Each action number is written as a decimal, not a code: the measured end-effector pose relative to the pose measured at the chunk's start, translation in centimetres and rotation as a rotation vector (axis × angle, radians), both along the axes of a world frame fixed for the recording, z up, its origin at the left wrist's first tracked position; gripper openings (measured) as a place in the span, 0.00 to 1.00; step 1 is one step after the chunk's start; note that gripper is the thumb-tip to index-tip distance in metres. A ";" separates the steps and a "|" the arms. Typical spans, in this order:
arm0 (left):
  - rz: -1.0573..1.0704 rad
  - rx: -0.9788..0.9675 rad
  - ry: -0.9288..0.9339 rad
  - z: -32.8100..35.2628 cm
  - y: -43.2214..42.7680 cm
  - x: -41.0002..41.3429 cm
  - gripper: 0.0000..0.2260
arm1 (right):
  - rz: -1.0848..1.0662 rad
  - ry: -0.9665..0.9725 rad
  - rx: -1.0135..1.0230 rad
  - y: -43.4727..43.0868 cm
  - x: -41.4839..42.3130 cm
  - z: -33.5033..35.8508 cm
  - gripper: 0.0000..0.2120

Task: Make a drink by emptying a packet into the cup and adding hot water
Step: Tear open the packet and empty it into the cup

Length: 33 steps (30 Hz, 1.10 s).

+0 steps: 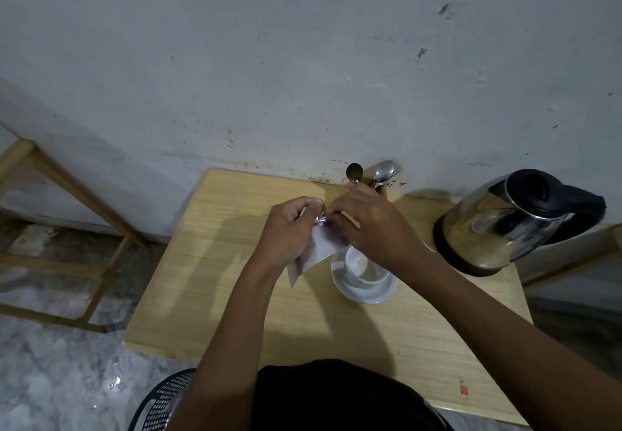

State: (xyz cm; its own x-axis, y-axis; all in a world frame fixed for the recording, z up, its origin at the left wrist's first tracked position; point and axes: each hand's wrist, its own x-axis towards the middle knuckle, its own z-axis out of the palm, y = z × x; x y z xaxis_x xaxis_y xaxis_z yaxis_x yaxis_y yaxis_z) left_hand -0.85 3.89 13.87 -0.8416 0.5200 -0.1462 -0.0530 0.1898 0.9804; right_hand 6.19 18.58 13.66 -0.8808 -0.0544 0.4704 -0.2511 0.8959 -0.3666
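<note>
There is one view only, from the person's head, aimed forward and steeply down. It sits close above the counter (208, 262), with the left hand (286, 232) and right hand (373, 225) near centre. The wide lens also takes in the wall (303, 60) ahead and the floor (50, 363) at left.

I see a pale wooden table (218, 262) beneath the grip on the packet (319, 245). Just on the near side of that grip, slightly to its right, a white saucer (367, 296) lies on the tabletop with a cup (356, 262) on it. Well to the grip's right stands a steel kettle (505, 222). Just beyond the grip, spoons (354, 172) stand upright at the far edge, their base hidden. A small red scrap (464, 389) lies at the near right corner, far from the grip.
</note>
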 end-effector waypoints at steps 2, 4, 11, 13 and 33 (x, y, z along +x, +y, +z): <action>-0.039 0.000 -0.033 0.3 -0.2 0.0 0.11 | -0.006 0.032 0.028 0.4 0.0 0.1 0.03; -0.104 -0.014 -0.054 0.5 -0.5 -0.3 0.11 | -0.010 0.044 0.040 0.8 0.1 0.3 0.07; -0.262 -0.051 0.008 0.1 -1.4 -0.9 0.12 | -0.027 0.055 0.052 0.8 -0.1 0.7 0.08; -0.224 -0.018 0.088 0.1 -1.4 -0.9 0.12 | -0.022 0.060 0.055 0.7 -0.2 0.4 0.08; -0.139 0.111 0.117 -1.1 -1.7 -1.0 0.11 | -0.130 0.227 -0.144 -1.2 2.7 -1.3 0.04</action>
State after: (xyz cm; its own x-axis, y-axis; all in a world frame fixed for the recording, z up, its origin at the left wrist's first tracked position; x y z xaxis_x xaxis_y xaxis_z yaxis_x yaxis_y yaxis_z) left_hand -1.83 2.23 12.76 -0.7685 0.6397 0.0130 0.0813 0.0775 0.9937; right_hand 8.89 17.35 12.35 -0.7475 0.1338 0.6506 -0.2274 0.8688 -0.4400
